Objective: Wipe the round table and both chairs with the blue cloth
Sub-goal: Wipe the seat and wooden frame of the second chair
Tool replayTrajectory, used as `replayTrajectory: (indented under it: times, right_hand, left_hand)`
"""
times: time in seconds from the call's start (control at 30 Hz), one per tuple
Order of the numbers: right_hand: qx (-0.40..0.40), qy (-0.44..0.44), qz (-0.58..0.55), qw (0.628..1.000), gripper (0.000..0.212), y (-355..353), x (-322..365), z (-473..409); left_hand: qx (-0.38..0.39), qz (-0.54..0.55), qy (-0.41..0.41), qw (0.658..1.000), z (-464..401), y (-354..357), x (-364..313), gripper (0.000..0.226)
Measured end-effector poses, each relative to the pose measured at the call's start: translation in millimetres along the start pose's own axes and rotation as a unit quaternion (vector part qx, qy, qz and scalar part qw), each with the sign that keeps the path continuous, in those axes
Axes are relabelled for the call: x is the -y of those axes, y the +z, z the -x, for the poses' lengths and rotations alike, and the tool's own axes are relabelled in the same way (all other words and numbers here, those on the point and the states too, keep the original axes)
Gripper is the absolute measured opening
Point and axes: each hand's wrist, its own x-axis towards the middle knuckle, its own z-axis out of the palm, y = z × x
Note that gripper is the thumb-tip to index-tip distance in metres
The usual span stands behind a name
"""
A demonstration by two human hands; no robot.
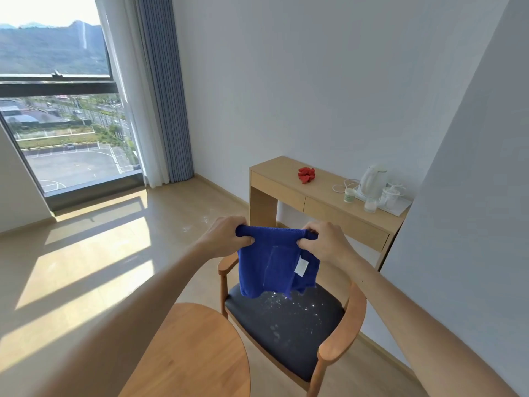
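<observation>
The blue cloth (272, 265) hangs in the air above a wooden chair (343, 328), stretched between both hands along its top edge. My left hand (226, 237) pinches the left corner and my right hand (326, 242) pinches the right corner. A white label shows on the cloth's right side. The chair's dark seat (286, 333) carries white specks and smudges under the cloth. Part of the round wooden table (186, 353) fills the bottom of the view, to the left of the chair. Only one chair is in view.
A wooden side desk (280, 181) stands against the wall behind the chair, holding a red crumpled item (306, 174), a white kettle (372, 181), cups and jars. A large window and blue curtains (163, 90) are at the left. Sunlit floor (94, 253) lies open on the left.
</observation>
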Motion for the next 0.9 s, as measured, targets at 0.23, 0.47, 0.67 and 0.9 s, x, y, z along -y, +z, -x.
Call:
replayTrajectory:
  times: [0.23,0.47,0.67,0.9]
  right_hand:
    - [-0.015,0.005,-0.035,0.999,0.012,7,5,9]
    - [-0.015,0.038,-0.007,0.999,0.023,13,34,23]
    - [0.052,0.026,-0.131,0.99,0.023,13,35,24]
    - [0.04,-0.024,-0.109,0.993,0.042,2,22,22]
  left_hand:
    - [0.002,-0.007,-0.035,0.999,4,8,-1,0.019]
    - [-0.001,0.064,-0.127,0.99,6,28,-35,0.027]
    - [0.103,0.336,-0.195,0.916,8,24,-57,0.024]
    - [0.087,0.271,-0.117,0.952,7,29,-51,0.027]
